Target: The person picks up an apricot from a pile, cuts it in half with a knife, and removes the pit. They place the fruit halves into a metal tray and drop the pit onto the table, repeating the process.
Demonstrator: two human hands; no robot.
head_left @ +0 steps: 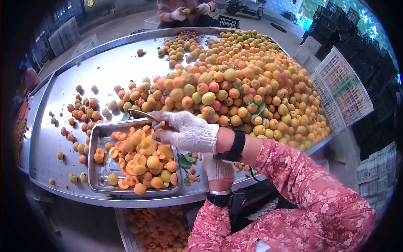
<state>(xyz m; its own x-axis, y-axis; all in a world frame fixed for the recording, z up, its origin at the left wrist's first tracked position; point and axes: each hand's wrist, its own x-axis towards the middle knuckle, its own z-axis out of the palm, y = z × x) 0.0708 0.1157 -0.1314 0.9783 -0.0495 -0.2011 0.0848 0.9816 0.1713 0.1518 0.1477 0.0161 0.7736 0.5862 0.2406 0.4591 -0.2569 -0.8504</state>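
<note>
My right hand, in a white knit glove, is closed around a thin curved tool that looks like a knife. It is over the right rim of a metal tray of whole and halved orange fruit. Below the right wrist is my left hand, also gloved; its fingers are hidden behind the right hand and wrist, so what it holds cannot be seen. Green leaves and small fruit pieces lie between the tray and my left hand.
A large heap of fruit covers the right of the metal table, with loose fruit at left. Across it a person's gloved hands hold something. White crates stand at right; a crate of fruit sits below the table edge.
</note>
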